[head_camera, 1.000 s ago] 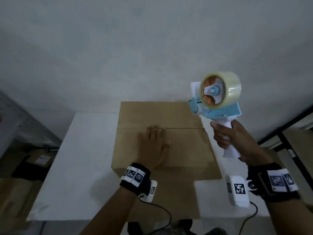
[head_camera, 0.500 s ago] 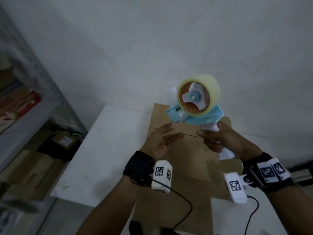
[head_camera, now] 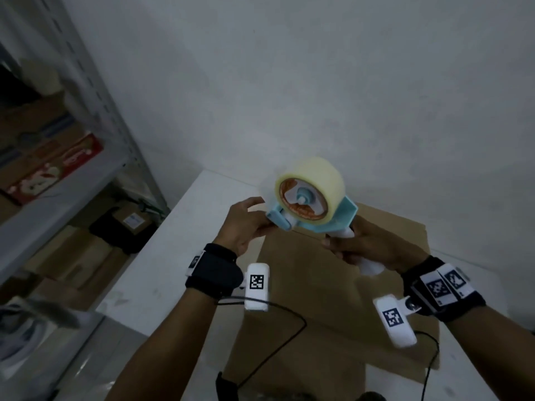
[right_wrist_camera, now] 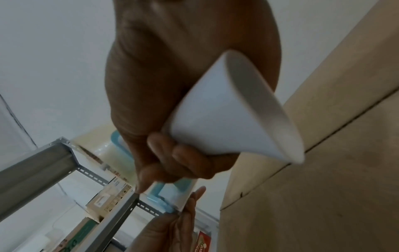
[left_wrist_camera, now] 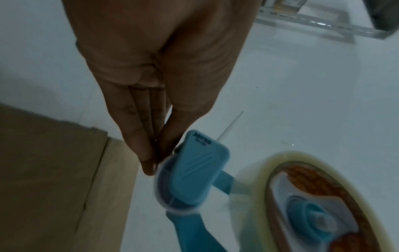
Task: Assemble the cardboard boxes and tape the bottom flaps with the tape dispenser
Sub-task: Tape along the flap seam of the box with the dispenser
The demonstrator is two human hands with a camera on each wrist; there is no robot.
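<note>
A blue tape dispenser [head_camera: 311, 198] with a clear tape roll is held up over the far edge of the brown cardboard box [head_camera: 318, 299]. My right hand [head_camera: 356, 250] grips its white handle [right_wrist_camera: 226, 119]. My left hand [head_camera: 260, 218] is at the dispenser's front roller. In the left wrist view my left hand [left_wrist_camera: 154, 163] has its thumb and fingertips pressed together there, pinching the tape end. The box [right_wrist_camera: 323, 170] lies on the white table [head_camera: 173, 256], flaps folded shut with a seam across them. The clear tape itself is hard to make out.
A grey metal shelf rack [head_camera: 95, 157] stands left of the table and holds cartons, among them a red box [head_camera: 58, 166]. More cardboard boxes [head_camera: 72, 256] sit on the floor beneath it. A white wall runs behind the table. Cables hang from both wrist cameras.
My left hand has lifted off the box top and come up to the dispenser's front. The dispenser has moved left and nearer. The head view has swung left, bringing the shelf into sight.
</note>
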